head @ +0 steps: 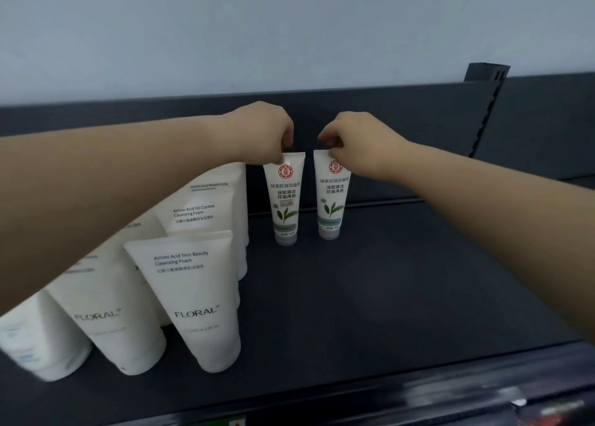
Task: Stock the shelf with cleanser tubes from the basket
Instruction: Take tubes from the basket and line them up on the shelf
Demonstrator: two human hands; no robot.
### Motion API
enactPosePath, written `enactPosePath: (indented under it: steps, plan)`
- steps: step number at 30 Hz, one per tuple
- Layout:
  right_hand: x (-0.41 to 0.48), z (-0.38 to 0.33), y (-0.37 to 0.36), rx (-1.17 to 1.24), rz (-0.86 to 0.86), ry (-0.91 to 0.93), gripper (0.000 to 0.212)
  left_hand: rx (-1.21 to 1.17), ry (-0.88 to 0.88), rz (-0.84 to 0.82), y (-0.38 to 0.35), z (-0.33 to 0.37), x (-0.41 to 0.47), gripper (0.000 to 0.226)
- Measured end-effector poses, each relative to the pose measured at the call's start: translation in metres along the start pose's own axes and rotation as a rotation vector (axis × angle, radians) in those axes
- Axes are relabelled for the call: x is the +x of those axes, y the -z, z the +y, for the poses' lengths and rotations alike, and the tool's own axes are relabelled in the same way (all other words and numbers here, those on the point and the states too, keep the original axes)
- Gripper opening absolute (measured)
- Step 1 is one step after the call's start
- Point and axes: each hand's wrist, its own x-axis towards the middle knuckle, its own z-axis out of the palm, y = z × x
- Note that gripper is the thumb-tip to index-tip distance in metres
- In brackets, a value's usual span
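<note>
l hand (267, 132) pinches top of left tube (285, 197), r hand (354, 139) pinches right tube (333, 193); both upright on shelf (386, 280), beside white tubes (193, 296).

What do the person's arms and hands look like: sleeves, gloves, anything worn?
Both bare. The left hand and right hand have no gloves, and no rings show. The left forearm and right forearm are uncovered up to the frame edge: no sleeve, watch or wristband in view.
</note>
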Motion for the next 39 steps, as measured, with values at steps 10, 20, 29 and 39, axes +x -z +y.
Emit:
enactPosePath:
  steps: [10, 20, 29, 39]
  plan:
    - [-0.043, -0.015, 0.014, -0.044, 0.053, 0.071, 0.050, 0.026, 0.037, 0.063, 0.010, 0.022, -0.043, 0.051]
    - [-0.124, -0.045, 0.034, -0.102, 0.029, 0.195, 0.049, 0.080, 0.153, 0.107, 0.013, 0.075, -0.138, 0.043]
    - [-0.198, -0.097, 0.027, -0.028, 0.013, 0.371, 0.060, 0.180, 0.330, 0.158, 0.001, 0.109, -0.268, 0.055]
    - [-0.254, -0.204, -0.011, 0.019, -0.044, 0.648, 0.067, 0.234, 0.631, 0.135, -0.028, 0.100, -0.412, 0.070]
